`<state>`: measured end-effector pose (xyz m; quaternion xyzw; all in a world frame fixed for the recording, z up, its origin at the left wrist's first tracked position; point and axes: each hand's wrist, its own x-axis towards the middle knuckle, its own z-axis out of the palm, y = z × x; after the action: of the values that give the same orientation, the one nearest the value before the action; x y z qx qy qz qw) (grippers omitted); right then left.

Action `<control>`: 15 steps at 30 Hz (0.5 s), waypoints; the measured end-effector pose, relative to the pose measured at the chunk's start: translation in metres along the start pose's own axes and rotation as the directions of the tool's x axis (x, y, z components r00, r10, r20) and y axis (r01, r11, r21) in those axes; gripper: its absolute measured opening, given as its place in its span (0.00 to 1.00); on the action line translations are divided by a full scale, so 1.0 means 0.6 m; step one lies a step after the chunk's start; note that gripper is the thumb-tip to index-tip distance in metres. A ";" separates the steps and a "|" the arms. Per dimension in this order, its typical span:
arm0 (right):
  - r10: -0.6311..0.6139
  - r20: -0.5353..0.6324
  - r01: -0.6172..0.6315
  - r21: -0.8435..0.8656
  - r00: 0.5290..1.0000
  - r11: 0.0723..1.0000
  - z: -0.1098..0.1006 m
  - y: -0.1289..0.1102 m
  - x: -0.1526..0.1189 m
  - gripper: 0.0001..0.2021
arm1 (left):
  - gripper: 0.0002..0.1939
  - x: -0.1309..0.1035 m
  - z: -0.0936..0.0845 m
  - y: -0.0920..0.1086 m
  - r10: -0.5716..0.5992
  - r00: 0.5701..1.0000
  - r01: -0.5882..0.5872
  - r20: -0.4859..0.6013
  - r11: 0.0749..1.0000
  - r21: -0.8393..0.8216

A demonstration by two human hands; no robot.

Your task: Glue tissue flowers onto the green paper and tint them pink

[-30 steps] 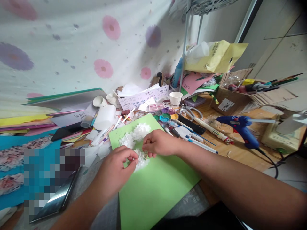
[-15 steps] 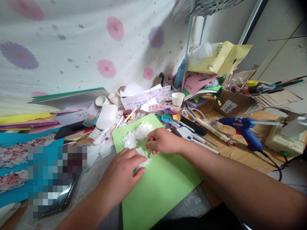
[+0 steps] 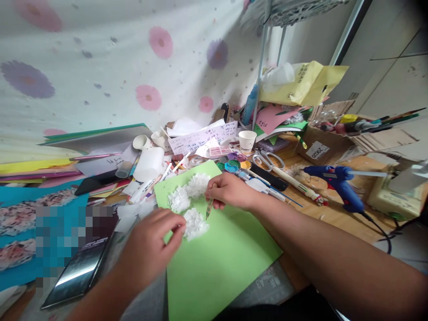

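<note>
A green sheet of paper (image 3: pixel 220 267) lies in front of me with white crumpled paper clusters on it. Two clusters (image 3: pixel 189 191) join in a curve near its top, and a third white cluster (image 3: pixel 195 224) sits just below them. My right hand (image 3: pixel 227 191) pinches a slim, pointed, patterned tool (image 3: pixel 209 208), its tip down beside the lower cluster's right edge. Whether these are tweezers I cannot tell. My left hand (image 3: pixel 155 238) is at the lower cluster's left side, thumb and forefinger apart and holding nothing; its other fingers are partly hidden.
Behind the sheet are paint pots (image 3: pixel 232 166), scissors (image 3: pixel 267 159), pens and a paper cup (image 3: pixel 247 141). A blue glue gun (image 3: pixel 337 180) with its cord stands at right, near a cardboard box (image 3: pixel 321 147). On the left lies a dark shiny tablet-like device (image 3: pixel 78 272).
My left hand has drawn back left from the lower white cluster, which now shows more fully. My right hand has shifted slightly, uncovering more of the pointed tool.
</note>
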<state>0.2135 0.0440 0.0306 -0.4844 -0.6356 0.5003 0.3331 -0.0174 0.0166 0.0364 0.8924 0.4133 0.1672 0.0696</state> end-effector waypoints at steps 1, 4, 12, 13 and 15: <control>-0.014 -0.042 0.014 0.011 0.999 1.000 -0.002 0.000 0.001 0.06 | 0.10 0.001 -0.011 -0.015 -0.085 0.994 0.085 -0.063 0.996 0.007; -0.038 -0.124 0.045 0.052 0.992 0.998 -0.003 0.002 0.003 0.06 | 0.09 0.003 -0.050 -0.068 -0.440 0.867 0.468 -0.232 0.880 0.082; -0.076 -0.112 0.084 0.072 0.991 0.994 0.002 0.013 0.002 0.08 | 0.15 -0.004 -0.048 -0.141 -0.418 0.907 0.390 0.057 0.882 0.265; -0.073 -0.110 0.081 0.069 0.991 0.994 0.002 0.014 0.001 0.08 | 0.17 -0.002 -0.040 -0.140 -0.381 0.923 0.357 0.055 0.900 0.252; -0.068 -0.099 0.075 0.065 0.993 0.995 0.002 0.014 0.001 0.09 | 0.20 0.002 -0.026 -0.135 -0.319 0.946 0.298 0.059 0.928 0.225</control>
<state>0.2146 0.0442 0.0224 -0.4732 -0.6182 0.4857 0.3977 -0.0799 0.0701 0.0300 0.8254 0.5603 0.0665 0.0188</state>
